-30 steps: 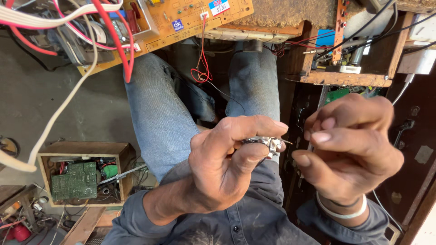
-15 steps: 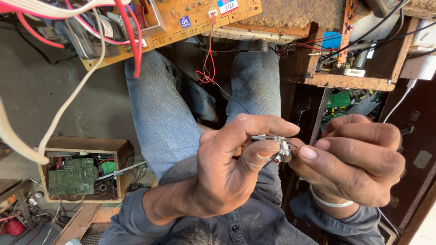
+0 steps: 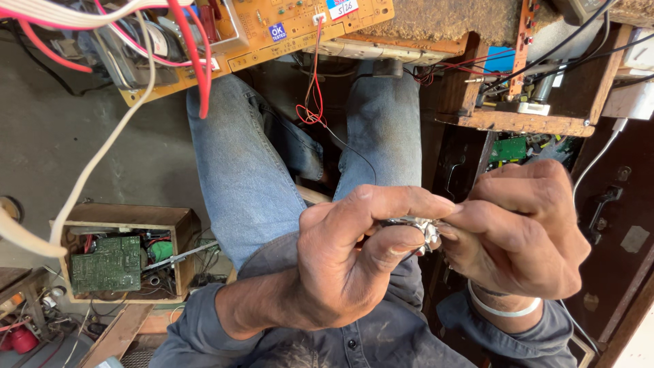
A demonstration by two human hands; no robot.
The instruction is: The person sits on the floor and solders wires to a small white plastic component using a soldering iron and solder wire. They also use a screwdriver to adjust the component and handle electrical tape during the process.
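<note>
Grey concrete floor, wooden box on it

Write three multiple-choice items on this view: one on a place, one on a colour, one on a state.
1. Where does the wooden box with the green circuit board stand?
A. On the floor beside the person's leg
B. On the person's lap
C. On the workbench at the top

2. What colour is the band on the right wrist?
A. Red
B. White
C. Black

3. How is the small metal part held?
A. Lying loose on the floor
B. By the left hand alone
C. Pinched between both hands

Answers: 1 A, the box sits low on the concrete next to the jeans. 2 B, it shows pale white against the cuff. 3 C, the left hand and right hand meet on it.
</note>
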